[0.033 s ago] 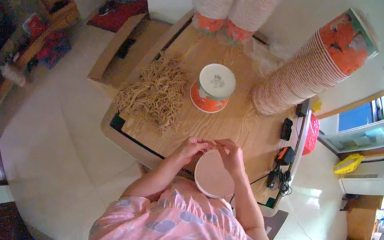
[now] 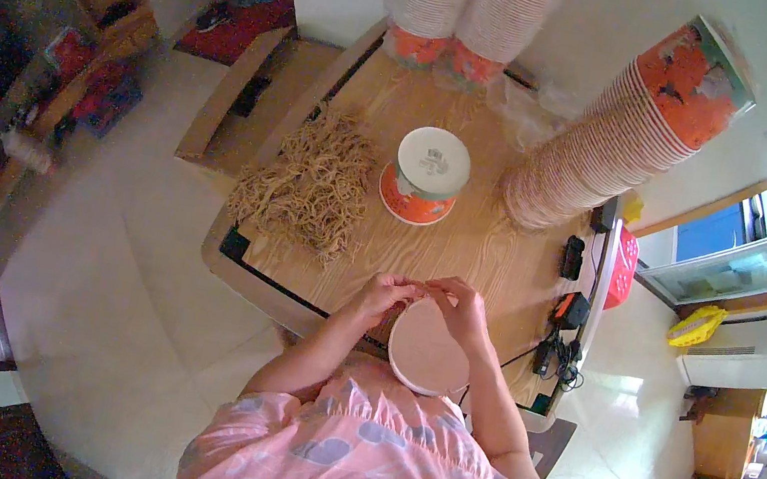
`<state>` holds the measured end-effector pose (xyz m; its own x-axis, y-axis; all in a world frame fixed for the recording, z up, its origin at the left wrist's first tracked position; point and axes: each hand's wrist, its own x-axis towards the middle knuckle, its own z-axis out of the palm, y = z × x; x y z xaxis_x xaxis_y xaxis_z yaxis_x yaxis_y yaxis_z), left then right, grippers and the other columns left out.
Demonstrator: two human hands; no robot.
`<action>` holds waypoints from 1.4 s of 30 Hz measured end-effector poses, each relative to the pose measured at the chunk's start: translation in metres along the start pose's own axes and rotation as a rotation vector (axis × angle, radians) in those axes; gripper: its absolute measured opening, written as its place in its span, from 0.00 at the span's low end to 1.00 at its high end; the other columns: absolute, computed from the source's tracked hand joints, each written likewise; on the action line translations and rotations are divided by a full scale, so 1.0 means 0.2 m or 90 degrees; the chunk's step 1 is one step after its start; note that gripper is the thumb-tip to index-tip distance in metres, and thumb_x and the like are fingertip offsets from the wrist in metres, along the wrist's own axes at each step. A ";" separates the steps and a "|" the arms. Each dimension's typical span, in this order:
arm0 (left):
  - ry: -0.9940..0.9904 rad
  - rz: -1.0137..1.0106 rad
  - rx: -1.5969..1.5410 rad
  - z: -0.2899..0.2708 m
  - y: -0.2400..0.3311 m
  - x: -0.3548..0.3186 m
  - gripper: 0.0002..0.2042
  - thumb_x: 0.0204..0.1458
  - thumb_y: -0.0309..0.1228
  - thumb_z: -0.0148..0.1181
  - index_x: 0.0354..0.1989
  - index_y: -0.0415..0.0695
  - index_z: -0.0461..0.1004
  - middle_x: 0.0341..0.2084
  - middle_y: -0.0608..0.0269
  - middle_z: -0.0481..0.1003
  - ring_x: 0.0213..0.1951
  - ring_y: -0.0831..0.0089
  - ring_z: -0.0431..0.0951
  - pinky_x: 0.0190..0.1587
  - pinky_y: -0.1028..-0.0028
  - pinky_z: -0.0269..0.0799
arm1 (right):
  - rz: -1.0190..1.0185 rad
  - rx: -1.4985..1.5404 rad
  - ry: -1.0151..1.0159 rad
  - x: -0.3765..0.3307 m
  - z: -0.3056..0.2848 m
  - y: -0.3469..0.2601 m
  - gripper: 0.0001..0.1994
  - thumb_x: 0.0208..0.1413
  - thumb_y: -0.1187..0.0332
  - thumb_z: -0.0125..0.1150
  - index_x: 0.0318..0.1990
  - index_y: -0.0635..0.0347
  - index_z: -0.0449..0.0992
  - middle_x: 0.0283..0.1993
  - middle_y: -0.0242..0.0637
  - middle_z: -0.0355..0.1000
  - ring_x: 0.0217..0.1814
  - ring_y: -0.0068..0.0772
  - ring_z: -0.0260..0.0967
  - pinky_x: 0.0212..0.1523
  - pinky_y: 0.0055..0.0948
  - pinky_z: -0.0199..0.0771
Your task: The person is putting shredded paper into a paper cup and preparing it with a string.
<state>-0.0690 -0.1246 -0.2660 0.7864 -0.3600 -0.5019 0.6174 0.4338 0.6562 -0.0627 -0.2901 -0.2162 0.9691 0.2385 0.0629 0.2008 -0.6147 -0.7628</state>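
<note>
Meeting at the far rim of a round, pale beige paper vessel with a white rim (image 2: 431, 349), the left hand (image 2: 385, 293) and the right hand (image 2: 461, 311) work with bent fingers. The landmark is an inverted white paper bowl with an orange printed lower part (image 2: 433, 165), located on a light wood-grain tabletop (image 2: 492, 258). The beige vessel is on the person's side of the landmark, directly in front of the pink, grey-spotted garment (image 2: 370, 440). The fingertips of each hand are close together; whether they clamp the rim or a small item cannot be told. The two hands are nearly touching.

Left of the landmark, a loose heap of tan, twisted cords (image 2: 310, 192) lies on the tabletop. Right of the landmark, a tall, leaning stack of nested paper bowls with orange print (image 2: 614, 136) extends toward the wall. Beyond the landmark, two upright stacks of nested pale bowls with orange ends (image 2: 474, 1) stand side by side. Right of and nearer than the landmark is a black-and-orange block-shaped device (image 2: 570, 311).
</note>
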 end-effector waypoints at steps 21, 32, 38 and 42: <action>0.132 0.384 0.472 0.05 0.02 -0.03 0.08 0.45 0.30 0.60 0.30 0.38 0.77 0.22 0.60 0.77 0.24 0.74 0.76 0.27 0.76 0.70 | 0.085 0.023 -0.063 0.05 0.01 -0.01 0.06 0.47 0.71 0.57 0.29 0.65 0.75 0.29 0.40 0.72 0.34 0.35 0.71 0.39 0.29 0.71; 0.211 0.422 0.505 0.01 -0.02 0.01 0.06 0.43 0.28 0.60 0.27 0.39 0.76 0.20 0.59 0.76 0.23 0.75 0.76 0.26 0.75 0.70 | 0.049 0.037 -0.096 0.04 0.00 -0.06 0.10 0.46 0.70 0.59 0.37 0.62 0.70 0.33 0.41 0.73 0.36 0.34 0.72 0.40 0.28 0.71; 0.126 0.277 0.367 -0.01 0.01 -0.01 0.05 0.46 0.25 0.57 0.28 0.36 0.75 0.22 0.62 0.76 0.26 0.78 0.76 0.30 0.80 0.71 | 0.111 0.042 -0.114 0.06 -0.01 -0.08 0.11 0.46 0.73 0.58 0.38 0.61 0.68 0.31 0.40 0.73 0.36 0.33 0.72 0.38 0.29 0.70; 0.110 0.169 0.292 -0.03 0.03 -0.02 0.06 0.48 0.24 0.55 0.32 0.36 0.74 0.25 0.62 0.76 0.29 0.77 0.76 0.32 0.80 0.71 | 0.119 0.080 -0.104 0.06 0.00 -0.07 0.10 0.46 0.74 0.57 0.38 0.61 0.68 0.30 0.39 0.72 0.36 0.31 0.71 0.39 0.29 0.70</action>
<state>-0.0684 -0.1166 -0.2634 0.9296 -0.1294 -0.3452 0.3561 0.0727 0.9316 -0.0536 -0.2793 -0.2043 0.9495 0.2544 -0.1834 -0.0084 -0.5640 -0.8257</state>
